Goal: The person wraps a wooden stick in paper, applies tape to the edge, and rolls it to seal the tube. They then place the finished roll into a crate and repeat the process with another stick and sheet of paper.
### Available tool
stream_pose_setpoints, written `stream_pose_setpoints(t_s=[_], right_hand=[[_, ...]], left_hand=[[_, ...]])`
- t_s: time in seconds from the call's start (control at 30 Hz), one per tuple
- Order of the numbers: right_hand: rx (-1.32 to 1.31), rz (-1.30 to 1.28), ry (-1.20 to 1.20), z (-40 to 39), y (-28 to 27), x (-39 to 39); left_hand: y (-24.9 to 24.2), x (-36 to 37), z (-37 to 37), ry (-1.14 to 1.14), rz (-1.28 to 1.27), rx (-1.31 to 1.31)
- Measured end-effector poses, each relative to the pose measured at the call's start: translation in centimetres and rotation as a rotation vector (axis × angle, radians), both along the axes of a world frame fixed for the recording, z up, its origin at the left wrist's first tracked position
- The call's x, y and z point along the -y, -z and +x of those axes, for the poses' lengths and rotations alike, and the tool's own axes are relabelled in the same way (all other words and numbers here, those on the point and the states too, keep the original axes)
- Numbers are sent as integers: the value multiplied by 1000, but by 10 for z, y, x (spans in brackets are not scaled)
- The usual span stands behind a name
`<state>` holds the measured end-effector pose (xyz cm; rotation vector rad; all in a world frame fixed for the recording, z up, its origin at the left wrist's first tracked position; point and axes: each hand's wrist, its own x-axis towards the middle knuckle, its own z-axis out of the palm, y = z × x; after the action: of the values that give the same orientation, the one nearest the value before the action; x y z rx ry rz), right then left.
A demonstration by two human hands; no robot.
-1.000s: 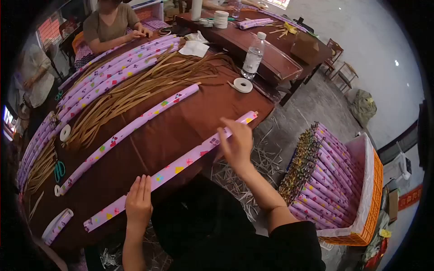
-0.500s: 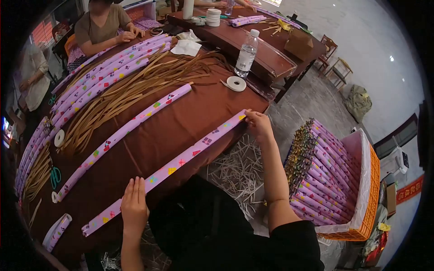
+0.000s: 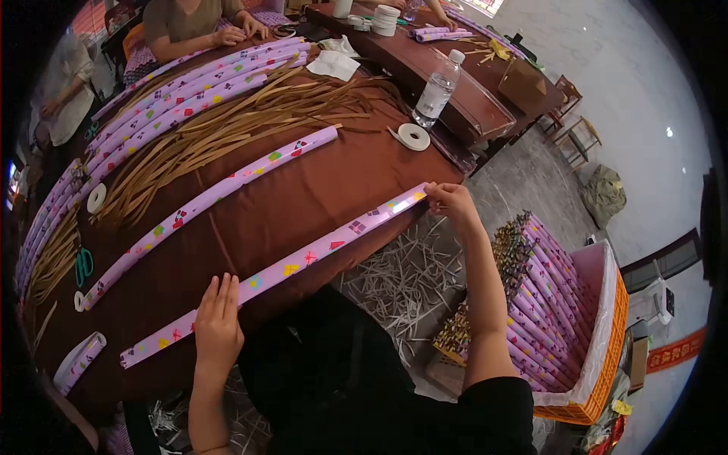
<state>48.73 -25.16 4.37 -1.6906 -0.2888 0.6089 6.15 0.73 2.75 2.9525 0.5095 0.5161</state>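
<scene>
A long, narrow purple paper tube (image 3: 334, 244) with a colourful gift pattern lies slantwise along the near side of the brown-covered table (image 3: 227, 227). My left hand (image 3: 218, 326) rests flat on its lower left part, fingers stretched out. At the tube's upper right end, my right hand (image 3: 449, 201) pinches it between thumb and fingers. Farther in lies a second purple tube (image 3: 220, 199), roughly alongside, with a small white tape roll (image 3: 79, 302) at its lower end. A short rolled purple piece (image 3: 80, 364) lies left of my left hand.
Brown flat strips (image 3: 227, 129) and more purple tubes (image 3: 182, 91) cover the far side, where another person (image 3: 189, 30) works. A water bottle (image 3: 438, 89) stands near a white tape roll (image 3: 414, 136). An orange crate (image 3: 599, 379) of bundled tubes is right; paper scraps (image 3: 394, 280) litter the floor.
The camera view has shifted slightly, so the table and crate sit differently in frame. Both hands stay at the same places on the tube, which has barely moved on the table.
</scene>
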Motion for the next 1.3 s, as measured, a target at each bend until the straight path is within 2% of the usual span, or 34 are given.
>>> stream_pose_setpoints(t_s=[0.33, 0.4, 0.6, 0.7, 0.77, 0.87, 1.0, 1.3], right_hand=[[154, -171, 34, -8, -1, 3], [90, -95, 63, -9, 4, 4], [121, -71, 64, -12, 26, 12], [57, 82, 224, -45, 48, 1], [-4, 183, 128, -72, 56, -10], [-63, 206, 39, -106, 36, -28], [-184, 145, 89, -106, 22, -39], [-214, 130, 42, -97, 29, -38]], left_hand=[[15, 2, -2, 3, 172, 47], [14, 3, -1, 13, 142, 109], [17, 5, -2, 8, 155, 138], [20, 6, -2, 2, 183, 144], [20, 5, -2, 6, 186, 144], [19, 6, -3, 11, 179, 119], [19, 6, -3, 9, 187, 111], [19, 6, -3, -4, 185, 100]])
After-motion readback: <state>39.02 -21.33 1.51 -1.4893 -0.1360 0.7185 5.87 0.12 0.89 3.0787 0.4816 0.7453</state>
